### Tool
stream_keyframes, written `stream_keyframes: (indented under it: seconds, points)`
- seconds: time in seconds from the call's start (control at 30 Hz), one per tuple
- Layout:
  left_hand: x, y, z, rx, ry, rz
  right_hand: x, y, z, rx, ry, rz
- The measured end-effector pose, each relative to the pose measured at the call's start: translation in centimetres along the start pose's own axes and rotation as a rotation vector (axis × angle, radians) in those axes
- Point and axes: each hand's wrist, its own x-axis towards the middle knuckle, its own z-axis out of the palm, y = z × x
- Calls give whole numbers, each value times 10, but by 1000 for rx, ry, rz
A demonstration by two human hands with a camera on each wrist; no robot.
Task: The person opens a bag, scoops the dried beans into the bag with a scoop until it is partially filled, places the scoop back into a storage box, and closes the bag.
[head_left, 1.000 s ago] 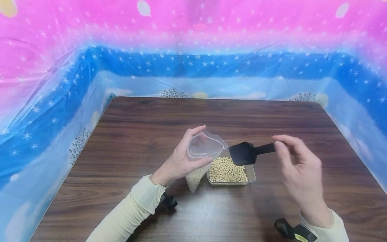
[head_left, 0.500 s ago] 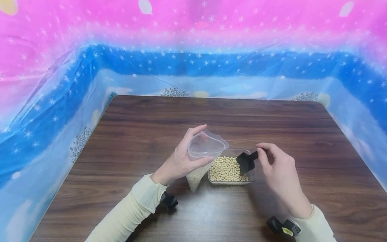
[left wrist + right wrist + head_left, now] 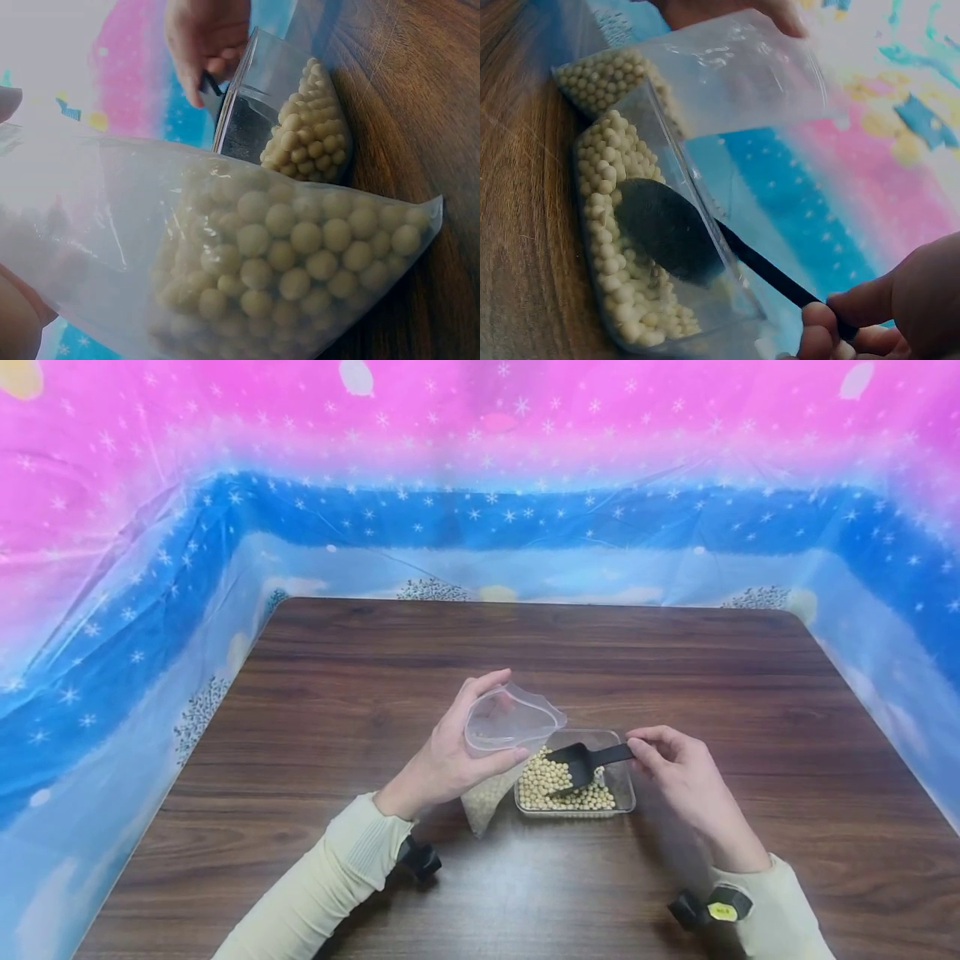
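My left hand (image 3: 461,747) holds a clear plastic bag (image 3: 510,718) upright with its mouth spread between thumb and fingers. Round pale beans (image 3: 292,255) fill the bag's lower part, seen large in the left wrist view. Just right of it, a clear rectangular container (image 3: 626,802) stands on the table with more pale beans (image 3: 540,785) in it. My right hand (image 3: 686,777) pinches the handle end of a black scoop (image 3: 573,766). The scoop's blade is pushed down into the container's beans, as the right wrist view also shows.
Both objects stand on a dark wood-grain table (image 3: 375,668). A pink and blue snowflake-patterned cloth (image 3: 480,518) hangs around its back and sides. A black device is strapped at each wrist, the right one with a yellow label (image 3: 722,911).
My right hand has moved left and down, bringing the scoop from above the container into the beans. Some beans have shifted toward the left side. The left hand and bag stay put.
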Motion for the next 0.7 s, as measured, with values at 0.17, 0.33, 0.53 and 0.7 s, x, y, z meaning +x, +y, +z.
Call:
stream_keyframes:
  seconds: [0.17,0.33,0.53,0.7]
  points:
    - [1,-11,-1,11,3,7,8,13,2,139,-86,76]
    - [2,-22,-1,19,2,47,12,22,4,261,-85,70]
    - [1,-23,-2,-3,-6,59,18,33,0,409,-94,123]
    - [0,-20,-1,-12,-8,16,19,39,-10,624,-119,151]
